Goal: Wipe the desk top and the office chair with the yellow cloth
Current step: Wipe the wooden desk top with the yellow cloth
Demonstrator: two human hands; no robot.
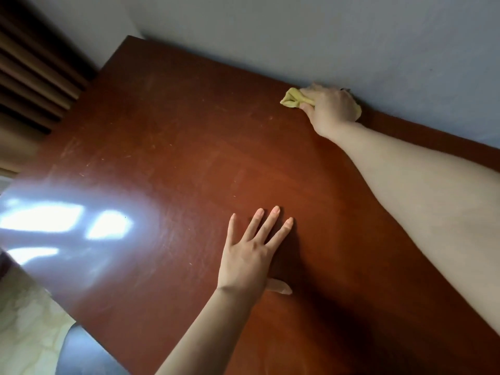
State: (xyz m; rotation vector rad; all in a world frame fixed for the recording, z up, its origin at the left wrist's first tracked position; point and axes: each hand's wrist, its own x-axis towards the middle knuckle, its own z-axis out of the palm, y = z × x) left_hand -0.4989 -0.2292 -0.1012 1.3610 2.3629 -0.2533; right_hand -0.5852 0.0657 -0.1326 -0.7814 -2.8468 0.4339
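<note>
A reddish-brown wooden desk top fills most of the view. My right hand reaches to its far edge by the wall and grips a bunched yellow cloth, which lies against the desk surface. The cloth sticks out left of my fingers, and a bit of it shows behind the hand. My left hand lies flat on the desk near the middle, fingers straight and spread, holding nothing. The office chair is not in view.
A pale blue-grey wall runs along the desk's far edge. Brown pleated curtains hang at the left. Window light glares on the desk's left part. Pale floor shows below the desk's near-left edge.
</note>
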